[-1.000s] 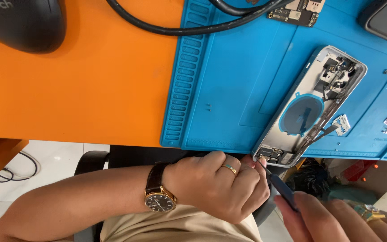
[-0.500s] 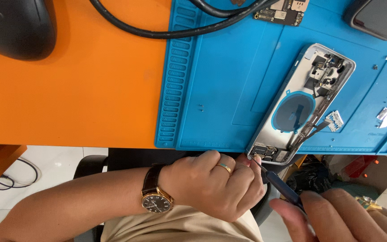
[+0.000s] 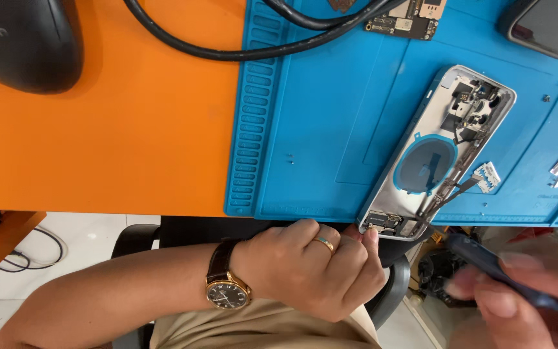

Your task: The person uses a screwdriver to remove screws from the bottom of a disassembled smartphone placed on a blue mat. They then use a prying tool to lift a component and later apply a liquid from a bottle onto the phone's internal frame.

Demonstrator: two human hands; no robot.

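Two hands meet at the near end of the opened phone shell (image 3: 439, 152), which lies tilted on the blue mat (image 3: 305, 129) with its lower end hanging just over the mat's front edge. Your left hand (image 3: 311, 268), with a watch (image 3: 227, 291) on the wrist and a ring on one finger, is curled narrow, its fingertips pinching that near end of the shell to steady it. Your right hand (image 3: 524, 294), blurred at the shell's lower right, is closed around a thin dark tool (image 3: 485, 262) whose tip reaches into the small parts at that same near end.

By the look of it, you are working at the bottom connector area of the shell, prying or picking at a small part. The next move would call for a light, steady touch with the tip, and a firm hold on the shell so it does not slide off the mat.

Beyond the shell's far end lie a small circuit board (image 3: 405, 16) and a black cable (image 3: 227, 48); far to its left, on the orange table (image 3: 98, 148), sits a black mouse (image 3: 24, 42).
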